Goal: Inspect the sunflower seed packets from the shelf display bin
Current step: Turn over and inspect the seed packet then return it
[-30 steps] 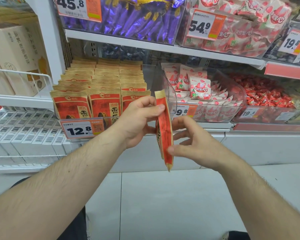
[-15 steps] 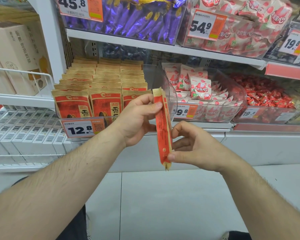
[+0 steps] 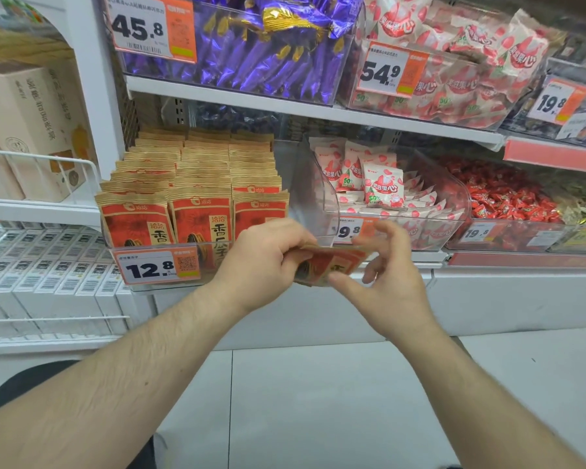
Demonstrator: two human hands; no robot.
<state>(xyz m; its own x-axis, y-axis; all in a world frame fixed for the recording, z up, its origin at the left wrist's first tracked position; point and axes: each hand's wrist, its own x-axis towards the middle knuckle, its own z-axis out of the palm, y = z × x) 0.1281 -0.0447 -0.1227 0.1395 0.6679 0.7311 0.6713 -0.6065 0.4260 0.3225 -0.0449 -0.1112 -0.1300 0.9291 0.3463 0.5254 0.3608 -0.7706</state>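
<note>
Where it stood upright, packet point(image 3: 332, 265) now flat, left hand point(image 3: 264, 262) gripping, right hand point(image 3: 386, 282) pinching.

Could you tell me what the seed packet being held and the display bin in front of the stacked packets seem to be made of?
Seed packet: likely kraft-style paper or matte film; tan striped edge, red print, no glare.
Display bin: clear glossy rigid plastic, probably acrylic; the packets show through its front.

Your left hand point(image 3: 268, 262) covers the left end of the sunflower seed packet point(image 3: 332, 265), whose print is motion-blurred and unreadable. Your right hand's fingers point(image 3: 391, 245) blur too, so their grip cannot be told. The display bin point(image 3: 170, 247) hides its packets' lower halves; both your forearms run off the bottom edge.
</note>
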